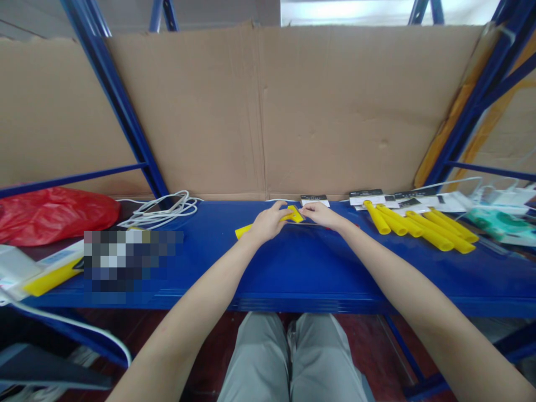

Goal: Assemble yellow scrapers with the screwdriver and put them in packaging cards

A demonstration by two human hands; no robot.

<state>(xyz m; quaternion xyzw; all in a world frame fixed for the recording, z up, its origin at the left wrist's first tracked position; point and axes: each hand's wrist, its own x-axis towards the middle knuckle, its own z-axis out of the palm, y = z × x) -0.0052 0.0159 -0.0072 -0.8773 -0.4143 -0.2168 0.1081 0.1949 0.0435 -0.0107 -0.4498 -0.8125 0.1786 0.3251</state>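
Observation:
My left hand [268,223] is closed around a yellow tube [243,230] over the middle of the blue shelf top [288,262]. One end of the tube sticks out to the left of the hand. On the other side, a flat-looking yellow end [295,214] shows past my fingers. My right hand [321,215] is right beside that end with thumb and fingers pinched together. What sits in the pinch is too small to make out. A thin, light-coloured strip or stick lies on the shelf just below both hands, and something small and red is partly hidden under my right wrist.
Several yellow tubes [433,234] lie at the right, by black-and-white cards [367,197]. Coiled white cable [178,209], a red plastic bag [62,215] and another yellow tube [52,278] are at the left. A cardboard wall [259,111] and blue posts [121,111] stand behind.

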